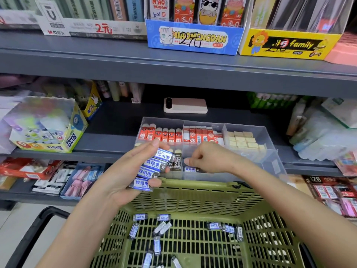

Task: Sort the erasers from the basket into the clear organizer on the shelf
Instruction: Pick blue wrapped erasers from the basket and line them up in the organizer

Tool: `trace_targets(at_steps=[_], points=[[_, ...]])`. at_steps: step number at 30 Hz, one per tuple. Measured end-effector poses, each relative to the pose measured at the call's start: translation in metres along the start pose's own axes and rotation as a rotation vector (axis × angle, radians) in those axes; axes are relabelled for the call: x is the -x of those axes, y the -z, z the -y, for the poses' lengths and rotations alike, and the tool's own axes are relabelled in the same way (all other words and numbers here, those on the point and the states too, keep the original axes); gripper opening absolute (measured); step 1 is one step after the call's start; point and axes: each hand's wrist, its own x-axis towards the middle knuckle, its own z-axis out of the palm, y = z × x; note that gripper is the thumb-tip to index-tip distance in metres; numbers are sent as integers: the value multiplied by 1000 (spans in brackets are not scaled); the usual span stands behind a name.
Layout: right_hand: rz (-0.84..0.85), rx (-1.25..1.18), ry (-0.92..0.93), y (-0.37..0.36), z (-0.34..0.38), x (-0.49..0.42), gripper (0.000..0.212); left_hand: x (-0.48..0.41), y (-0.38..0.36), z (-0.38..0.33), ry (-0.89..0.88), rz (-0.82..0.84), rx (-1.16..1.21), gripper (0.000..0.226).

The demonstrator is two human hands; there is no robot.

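erasers [152, 171] stacked in our grasping left hand [123, 180] at centre frame go next into the clear organizer [270, 151] beneath our right hand [204, 159], curled, its hold impossible to tell.

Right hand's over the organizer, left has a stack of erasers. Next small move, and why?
Likely the right hand moves to the left hand and pinches the top eraser off its stack. The right hand hovers at the clear organizer's front compartment, where one blue eraser already lies, and seems to hold nothing; the left hand grips about four more.
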Motion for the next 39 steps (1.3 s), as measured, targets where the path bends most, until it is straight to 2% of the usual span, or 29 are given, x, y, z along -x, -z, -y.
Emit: trace_targets(at_steps=[4,6,7,9,11,13,16,19,24,25,29,32,35,39], points=[[11,143,18,1,3,9,51,-1,-4,3,5,0,16,33],[-107,118,87,1,7,15,49,-1,-6,4,-4,8,28,32],[-202,29,130,1,10,20,48,0,-6,4,-8,9,33,31],[-325,-330,237,4,21,30,41,0,-7,5,-17,2,48,31],[-313,-614,323,5,32,40,18,0,-8,6,-26,-8,69,34],[-267,-677,329,2,41,46,2,0,-10,7,-32,-13,90,34],[-232,-754,281,2,46,51,5,2,-13,8,-50,-21,102,36],[-250,-928,271,5,45,55,4,4,-16,8,-54,-14,54,47],[-302,-1244,259,22,29,49,5,7,-17,9,-35,10,34,37],[-278,-1218,237,27,23,47,4,7,-15,8,-39,11,39,34],[-181,-680,61,25,-1,33,19,7,-7,3,-65,19,50,28],[-186,-456,-68,13,-8,20,21,7,-4,3,-74,21,41,29],[-255,-272,-52,1,-6,10,15,5,-3,5,-65,27,38,30],[-233,-74,-22,-11,3,2,23,4,-1,7,-58,37,40,31]])
